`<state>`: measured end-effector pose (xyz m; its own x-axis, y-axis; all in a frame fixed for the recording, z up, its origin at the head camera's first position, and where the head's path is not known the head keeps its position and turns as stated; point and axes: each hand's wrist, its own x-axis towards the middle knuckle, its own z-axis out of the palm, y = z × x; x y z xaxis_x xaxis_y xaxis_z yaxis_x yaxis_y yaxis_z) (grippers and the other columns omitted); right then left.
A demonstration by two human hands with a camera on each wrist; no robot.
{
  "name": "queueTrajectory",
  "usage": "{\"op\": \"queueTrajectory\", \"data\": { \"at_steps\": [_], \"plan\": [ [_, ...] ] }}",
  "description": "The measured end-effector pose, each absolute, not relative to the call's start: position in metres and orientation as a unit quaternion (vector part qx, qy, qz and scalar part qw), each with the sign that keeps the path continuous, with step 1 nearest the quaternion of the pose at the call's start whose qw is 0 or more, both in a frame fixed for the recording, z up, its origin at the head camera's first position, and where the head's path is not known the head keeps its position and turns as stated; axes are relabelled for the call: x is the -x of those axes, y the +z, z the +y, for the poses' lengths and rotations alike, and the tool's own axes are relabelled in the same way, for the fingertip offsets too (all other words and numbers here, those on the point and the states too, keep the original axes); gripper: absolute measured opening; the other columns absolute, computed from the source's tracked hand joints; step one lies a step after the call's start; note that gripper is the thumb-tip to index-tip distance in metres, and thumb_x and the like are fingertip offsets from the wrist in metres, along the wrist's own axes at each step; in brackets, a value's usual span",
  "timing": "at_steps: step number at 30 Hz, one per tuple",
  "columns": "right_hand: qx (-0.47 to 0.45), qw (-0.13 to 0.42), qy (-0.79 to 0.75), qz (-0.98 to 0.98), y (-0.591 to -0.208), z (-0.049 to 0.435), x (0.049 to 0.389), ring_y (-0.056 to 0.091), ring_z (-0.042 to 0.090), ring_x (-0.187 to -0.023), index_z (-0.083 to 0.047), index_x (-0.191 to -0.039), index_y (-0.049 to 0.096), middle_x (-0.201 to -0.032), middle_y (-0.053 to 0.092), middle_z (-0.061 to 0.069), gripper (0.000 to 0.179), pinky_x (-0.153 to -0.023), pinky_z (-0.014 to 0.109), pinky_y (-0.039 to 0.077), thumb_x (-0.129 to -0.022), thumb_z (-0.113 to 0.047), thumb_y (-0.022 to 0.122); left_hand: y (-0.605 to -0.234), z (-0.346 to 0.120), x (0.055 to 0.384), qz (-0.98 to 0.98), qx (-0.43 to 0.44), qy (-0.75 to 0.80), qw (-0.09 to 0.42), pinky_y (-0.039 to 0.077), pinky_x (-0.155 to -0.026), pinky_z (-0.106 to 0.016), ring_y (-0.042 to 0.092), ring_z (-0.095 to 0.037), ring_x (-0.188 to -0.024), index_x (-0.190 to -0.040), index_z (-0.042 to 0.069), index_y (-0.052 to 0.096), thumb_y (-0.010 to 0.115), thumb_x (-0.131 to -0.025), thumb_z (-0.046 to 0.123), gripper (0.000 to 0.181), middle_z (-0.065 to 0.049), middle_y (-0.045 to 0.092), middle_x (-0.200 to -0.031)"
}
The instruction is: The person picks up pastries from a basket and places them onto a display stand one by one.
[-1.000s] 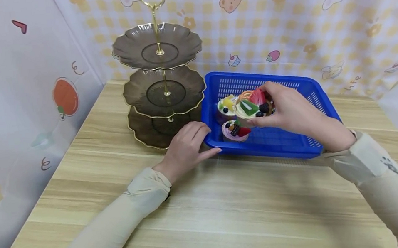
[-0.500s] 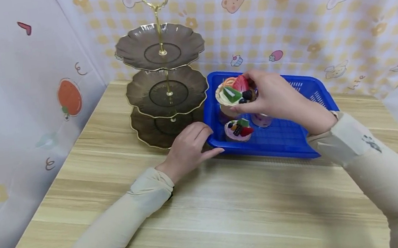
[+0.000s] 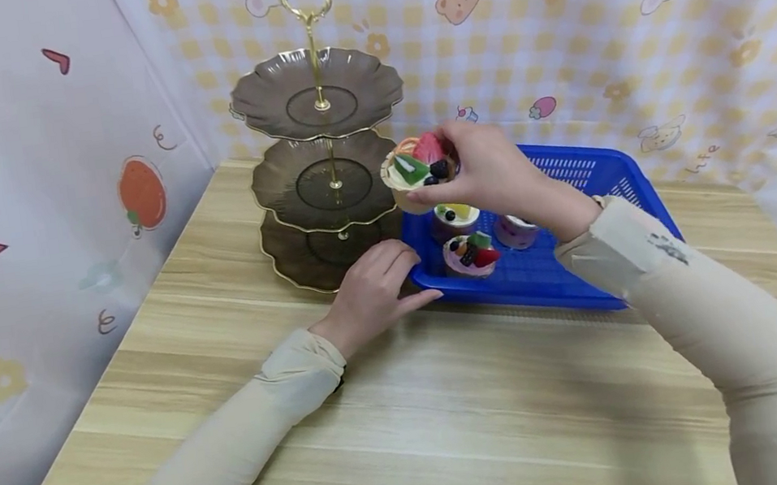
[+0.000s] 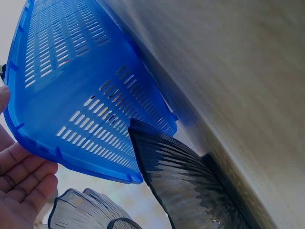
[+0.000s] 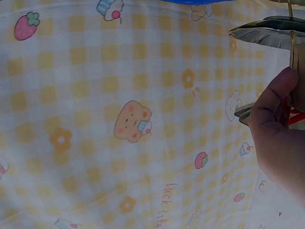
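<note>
Smoky brown with gold edges, a three-tier stand (image 3: 286,193) rises on the left in the head view, just beside a blue basket (image 3: 521,295) on the wooden table (image 3: 420,427); the right hand (image 3: 492,167) pinches a fruit-topped cupcake (image 3: 413,172) (strawberry, green slice and dark berries on pale cream) above the basket's left end, near the middle tier's right edge; whether cupcake and tier touch cannot be told; inside the basket sit a yellow-topped cake (image 3: 457,219), a pink-cream cake (image 3: 471,256) and a purple cake (image 3: 516,234), the last partly hidden; the left hand (image 3: 375,285) rests on the basket's near left corner, gripping nothing tightly, its thumb held apart.

The left wrist view shows the basket's slotted walls; the left hand's fingers, nearly straight, touch the rim; scalloped plates of the stand show below.

In the right wrist view, checked cloth (image 5: 95,95) fills most; at the right edge a fingertip presses the held cupcake, cut off by the frame.
</note>
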<state>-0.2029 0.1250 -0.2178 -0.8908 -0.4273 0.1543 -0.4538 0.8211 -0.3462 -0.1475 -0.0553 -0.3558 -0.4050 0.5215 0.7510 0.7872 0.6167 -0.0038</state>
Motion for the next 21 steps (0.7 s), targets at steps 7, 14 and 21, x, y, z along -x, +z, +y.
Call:
{"op": "queueTrajectory", "data": {
  "at_steps": [7,14,21],
  "plan": [
    [-0.247,0.036,0.219,-0.943,-0.222,0.107,0.214,0.052,0.020,-0.076,-0.004,-0.118,0.055,-0.093,0.059,0.008,0.063,-0.062,0.028,0.042,-0.076,-0.044,0.077,-0.356,-0.055,0.148,-0.820,0.397,-0.172,0.375,0.052,-0.093,-0.031,0.064,-0.021,-0.094,-0.095,0.002,0.067,0.081,-0.072,0.045,0.050,-0.007,0.068,-0.095],
    [-0.243,0.036,0.242,-0.939,-0.227,0.095,0.221,0.052,0.020,-0.075,-0.004,-0.117,0.054,-0.092,0.058,0.007,0.065,-0.061,0.028,0.040,-0.075,-0.046,0.078,-0.357,-0.054,0.148,-0.822,0.397,-0.172,0.370,0.051,-0.093,-0.030,0.063,-0.020,-0.094,-0.095,0.003,0.067,0.080,-0.073,0.044,0.048,-0.007,0.067,-0.094],
    [-0.252,0.047,0.257,-0.932,-0.234,0.079,0.228,0.050,0.019,-0.073,-0.002,-0.120,0.055,-0.088,0.057,0.006,0.067,-0.061,0.026,0.038,-0.074,-0.045,0.079,-0.356,-0.055,0.147,-0.822,0.392,-0.168,0.377,0.051,-0.094,-0.030,0.064,-0.020,-0.094,-0.095,0.003,0.067,0.080,-0.073,0.046,0.049,-0.007,0.067,-0.094]
  ]
}}
